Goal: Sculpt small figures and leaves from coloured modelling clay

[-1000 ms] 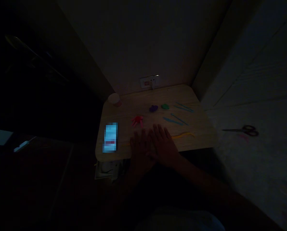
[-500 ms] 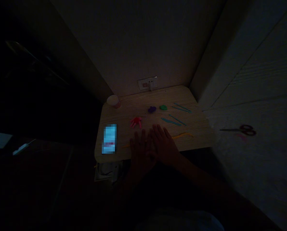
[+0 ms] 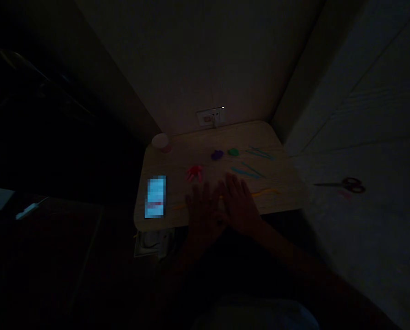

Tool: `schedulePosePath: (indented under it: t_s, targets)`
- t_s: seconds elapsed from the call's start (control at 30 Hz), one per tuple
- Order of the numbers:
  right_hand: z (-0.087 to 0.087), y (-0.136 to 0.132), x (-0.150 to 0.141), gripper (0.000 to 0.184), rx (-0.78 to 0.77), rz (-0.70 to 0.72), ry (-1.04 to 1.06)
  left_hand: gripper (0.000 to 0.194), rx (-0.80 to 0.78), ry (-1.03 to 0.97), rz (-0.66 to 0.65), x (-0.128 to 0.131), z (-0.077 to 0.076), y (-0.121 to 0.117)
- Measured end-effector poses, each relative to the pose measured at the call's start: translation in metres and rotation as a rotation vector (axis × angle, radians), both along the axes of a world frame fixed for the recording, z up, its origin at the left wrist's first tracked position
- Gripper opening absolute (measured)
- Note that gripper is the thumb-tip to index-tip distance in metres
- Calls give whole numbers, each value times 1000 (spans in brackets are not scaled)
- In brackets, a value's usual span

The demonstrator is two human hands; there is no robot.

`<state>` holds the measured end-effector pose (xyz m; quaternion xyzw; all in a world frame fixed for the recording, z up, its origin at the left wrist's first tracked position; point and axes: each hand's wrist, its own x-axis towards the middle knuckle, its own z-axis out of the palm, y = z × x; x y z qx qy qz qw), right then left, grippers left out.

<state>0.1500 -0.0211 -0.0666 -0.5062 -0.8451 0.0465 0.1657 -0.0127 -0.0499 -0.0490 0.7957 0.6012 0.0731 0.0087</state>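
Both hands lie flat over a long, thin strand of orange clay (image 3: 265,192) on a small wooden table (image 3: 184,151). My left hand (image 3: 204,211) has its fingers stretched out, with a strand end showing to its left. My right hand (image 3: 241,204) rests close beside it, fingers extended, and the strand comes out on its right. Beyond the left fingertips sits a red and pink clay figure with several legs (image 3: 194,173). Farther back are a purple clay lump (image 3: 217,155) and a green one (image 3: 233,152). Dim light blurs details.
Blue modelling tools (image 3: 245,172) lie at the table's right. A lit phone (image 3: 155,197) is at the left, a paper cup (image 3: 161,142) at the back left corner. A wall socket (image 3: 211,117) is behind. Scissors (image 3: 352,185) lie off to the right on a pale surface.
My right hand has slid a little to the right and slightly forward, away from the left. More of the orange strand now shows between the hands.
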Motion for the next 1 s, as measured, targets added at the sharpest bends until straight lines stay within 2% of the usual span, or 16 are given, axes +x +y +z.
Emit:
schedulePosePath:
  t_s: [0.07,0.2,0.27,0.33,0.4,0.5,0.6,0.73,0.8,1.0]
  targets:
    - [1,-5,1,95,-9,8,-18,92,2,5,-10,0,-3,-4]
    - [5,-34,7,104,1,65,-30,94,25,15,-65,-2,-12,-31]
    - [7,-41,9,105,13,86,-36,95,34,8,-77,-2,-14,-38]
    - [8,-34,9,103,18,80,-43,92,32,-4,-56,1,-13,-34]
    - [8,-17,6,102,8,47,-42,89,34,-21,-21,5,-9,-18]
    - [9,5,2,101,-36,-13,-44,89,38,-58,-57,9,-3,5]
    - [10,0,3,102,-42,-3,-54,87,55,-77,-146,8,-8,6]
    - [9,-32,13,106,-13,81,-39,85,85,-74,-236,4,-21,-18]
    - [9,-36,17,105,-14,104,-32,86,93,-73,-250,3,-23,-21]
    - [7,1,12,98,-47,26,-31,93,47,-119,-176,13,-12,13]
